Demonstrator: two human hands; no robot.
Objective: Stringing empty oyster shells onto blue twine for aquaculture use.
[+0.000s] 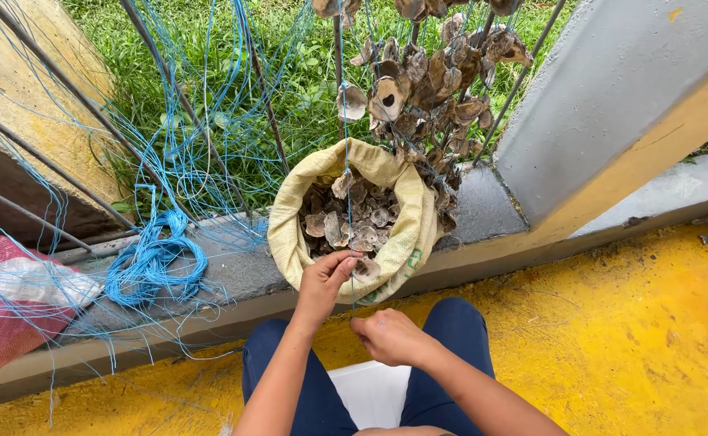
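The left hand (pixel 325 278) is pinching an oyster shell (pixel 366 267) at the rim of the yellow woven sack (pixel 289 234) of shells. The right hand (pixel 390 335), just below, is closing its fingers on the thin blue string (pixel 343 121) running up to the hanging shell cluster (pixel 430 77).

Outdoor shell-stringing workplace: yellow-painted concrete floor (pixel 636 339), metal railing (pixel 39 218), grass (pixel 289 73), sack of oyster shells (pixel 352 218), blue twine (pixel 156 258) seen.

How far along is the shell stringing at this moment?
Done: strung shells already hang in clusters on the railing. In hand: the left hand pinches a shell at the sack's rim while the right hand holds the blue line. Left: the yellow sack holds many loose shells.
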